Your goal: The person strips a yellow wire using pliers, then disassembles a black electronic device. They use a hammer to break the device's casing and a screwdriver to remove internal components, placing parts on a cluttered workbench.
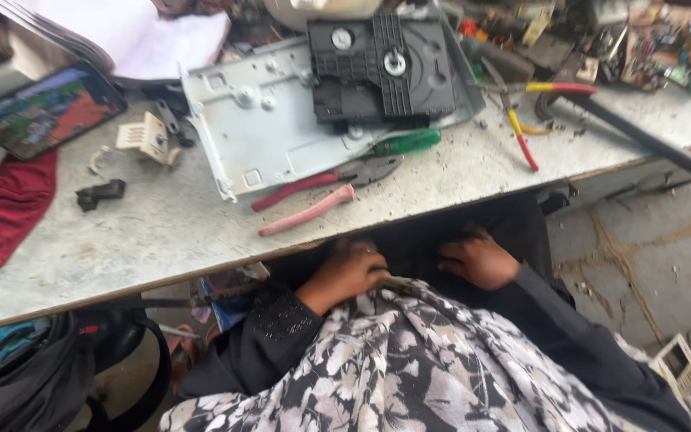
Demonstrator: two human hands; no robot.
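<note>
Both hands are down below the edge of the table [161, 232], over the person's lap. The left hand [351, 272] is curled, and a small dark thing [400, 284] sticks out of it at 3 o'clock. I cannot tell what that thing is. The right hand [479, 260] is just beside it at 3 o'clock, with its fingers bent and resting on dark cloth. I cannot tell if the right hand holds anything. A black and white flowery cloth [409, 368] lies over the lap at 6 o'clock from the hands.

Up on the table, at 12 o'clock from the hands, lie pliers with red handles [313, 196]. A screwdriver with a green handle [405, 142] lies just past them. Behind those sits a grey metal tray [257, 136] with a black disc player part [381, 68] on it. At 2 o'clock are cutters with red and yellow handles [521, 132]. Far over at 10 o'clock are a red face mask [9, 204] and a phone [45, 108] with a lit screen. A black bag [33, 376] sits under the table at 8 o'clock.
</note>
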